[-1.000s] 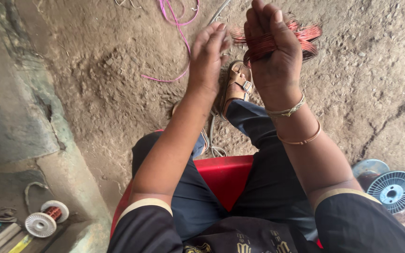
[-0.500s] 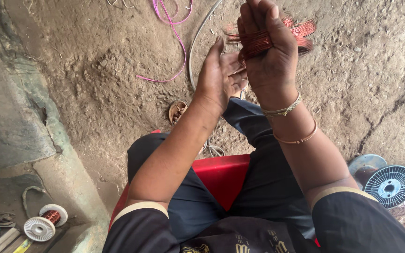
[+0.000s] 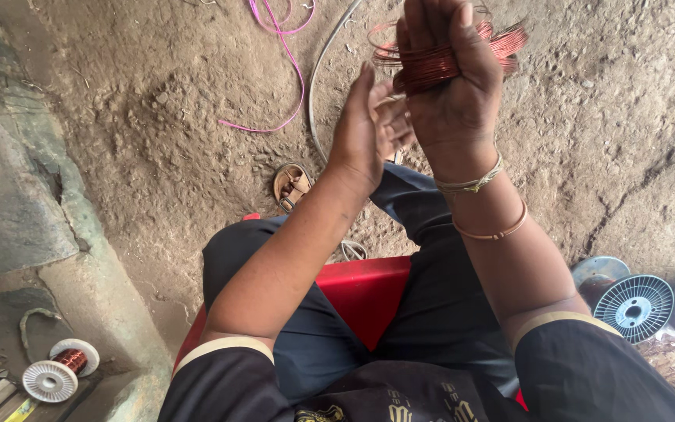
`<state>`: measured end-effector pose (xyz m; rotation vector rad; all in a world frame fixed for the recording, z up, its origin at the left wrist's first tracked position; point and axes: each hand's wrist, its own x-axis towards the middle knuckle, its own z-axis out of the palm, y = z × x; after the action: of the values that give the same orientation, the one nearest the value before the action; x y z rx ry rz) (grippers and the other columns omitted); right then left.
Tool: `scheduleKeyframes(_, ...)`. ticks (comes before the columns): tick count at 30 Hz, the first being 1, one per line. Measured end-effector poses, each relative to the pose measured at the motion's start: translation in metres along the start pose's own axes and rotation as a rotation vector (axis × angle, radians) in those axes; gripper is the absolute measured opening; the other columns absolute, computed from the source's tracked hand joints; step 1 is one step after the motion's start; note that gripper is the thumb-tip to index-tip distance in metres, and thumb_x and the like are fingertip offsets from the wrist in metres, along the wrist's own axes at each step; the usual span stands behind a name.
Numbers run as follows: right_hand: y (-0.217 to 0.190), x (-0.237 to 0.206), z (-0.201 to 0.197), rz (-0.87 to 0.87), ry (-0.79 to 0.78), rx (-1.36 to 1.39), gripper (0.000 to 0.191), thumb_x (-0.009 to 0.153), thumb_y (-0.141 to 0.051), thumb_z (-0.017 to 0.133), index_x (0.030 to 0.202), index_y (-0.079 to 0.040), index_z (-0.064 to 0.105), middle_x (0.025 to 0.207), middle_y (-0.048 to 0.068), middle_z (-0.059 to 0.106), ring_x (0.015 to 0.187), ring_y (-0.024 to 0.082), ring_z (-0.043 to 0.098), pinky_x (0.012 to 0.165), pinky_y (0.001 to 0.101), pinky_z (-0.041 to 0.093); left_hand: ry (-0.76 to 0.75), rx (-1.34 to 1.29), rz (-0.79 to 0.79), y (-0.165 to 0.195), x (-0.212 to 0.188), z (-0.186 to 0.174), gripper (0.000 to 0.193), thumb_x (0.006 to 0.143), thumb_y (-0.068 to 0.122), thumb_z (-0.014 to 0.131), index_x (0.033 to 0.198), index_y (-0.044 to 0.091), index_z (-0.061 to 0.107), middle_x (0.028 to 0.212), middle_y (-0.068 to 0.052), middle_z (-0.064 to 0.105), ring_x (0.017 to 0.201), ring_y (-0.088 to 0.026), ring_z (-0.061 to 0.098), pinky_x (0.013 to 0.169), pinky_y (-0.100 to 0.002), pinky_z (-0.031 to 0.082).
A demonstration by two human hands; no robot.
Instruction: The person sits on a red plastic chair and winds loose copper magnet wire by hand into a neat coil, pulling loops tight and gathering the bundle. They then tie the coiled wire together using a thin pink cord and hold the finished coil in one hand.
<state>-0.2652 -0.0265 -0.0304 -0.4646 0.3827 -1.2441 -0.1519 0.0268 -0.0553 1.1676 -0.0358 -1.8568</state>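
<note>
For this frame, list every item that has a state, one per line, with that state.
Right hand: raised, closed around the copper wire coil.
Copper wire coil: bundled loops, gripped, strands sticking out both sides.
Left hand: open, palm toward the right hand, fingers just below the coil.
White spool: lying on its side on the ledge, partly wound with copper wire.
Blue-grey spool: lying flat on the ground, apparently empty.
Pink wire: loose on the dirt.

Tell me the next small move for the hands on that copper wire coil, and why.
Probably bring the left hand onto the copper wire coil to steady its loose loops. The right hand alone grips the bundle at its middle, loops splay out on both sides, and the left hand is open just beside it.
</note>
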Motion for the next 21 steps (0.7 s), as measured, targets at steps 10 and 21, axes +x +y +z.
scheduleKeyframes(10, 0.000, -0.003, 0.011, 0.016, 0.038, -0.048, 0.031, 0.113, -0.026, 0.058, 0.134, -0.004, 0.065, 0.138, 0.006, 0.068, 0.129, 0.019, 0.062, 0.119, 0.0362, 0.046, -0.174, -0.088, 0.092, 0.024, -0.014, 0.007, 0.098, 0.084, 0.066, 0.062, 0.163, 0.022, 0.024, 0.156, -0.022, 0.035, 0.144, -0.043, 0.042, 0.115, -0.055, 0.035)
scheduleKeyframes(21, 0.002, -0.003, 0.011, 0.042, 0.060, -0.042, 0.029, 0.114, -0.024, 0.058, 0.134, -0.004, 0.065, 0.141, 0.008, 0.067, 0.128, 0.019, 0.064, 0.117, 0.0364, 0.048, -0.231, -0.169, 0.200, 0.019, -0.011, 0.002, 0.076, 0.096, 0.054, 0.068, 0.155, 0.012, 0.045, 0.146, -0.020, 0.049, 0.121, -0.031, 0.055, 0.103, -0.049, 0.046)
